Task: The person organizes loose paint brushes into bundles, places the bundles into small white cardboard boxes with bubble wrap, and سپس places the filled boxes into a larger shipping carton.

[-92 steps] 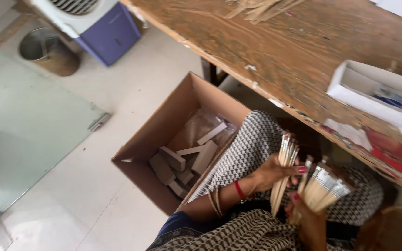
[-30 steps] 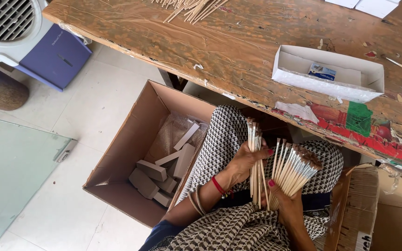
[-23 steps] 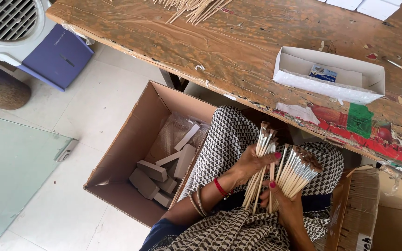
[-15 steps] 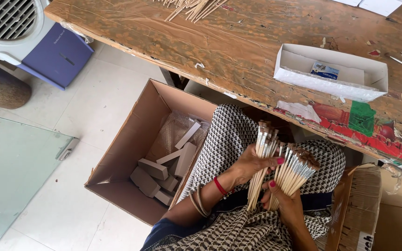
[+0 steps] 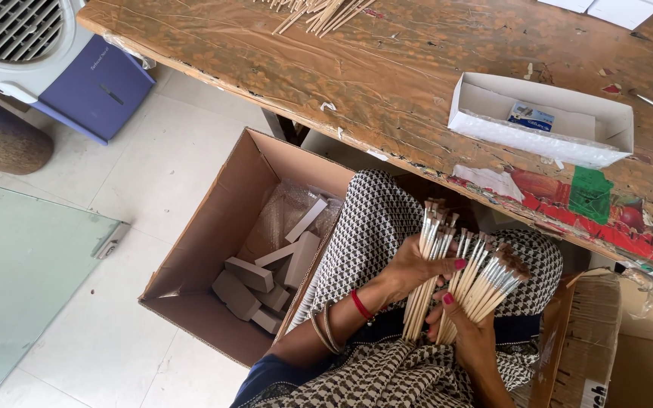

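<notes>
2 bundles of thin wooden-handled brushes stand side by side over the lap, nearly touching. The left hand (image 5: 410, 270) is wrapped tight around the upright bundle (image 5: 426, 264). The right hand (image 5: 468, 340) clasps the other bundle (image 5: 485, 281), which leans right with bristle ends up.

Small craft workshop, worn wooden workbench (image 5: 387, 83) strewn with sticks (image 5: 319, 11), cardboard cartons (image 5: 213, 242) on tiled floor (image 5: 153, 159)
</notes>
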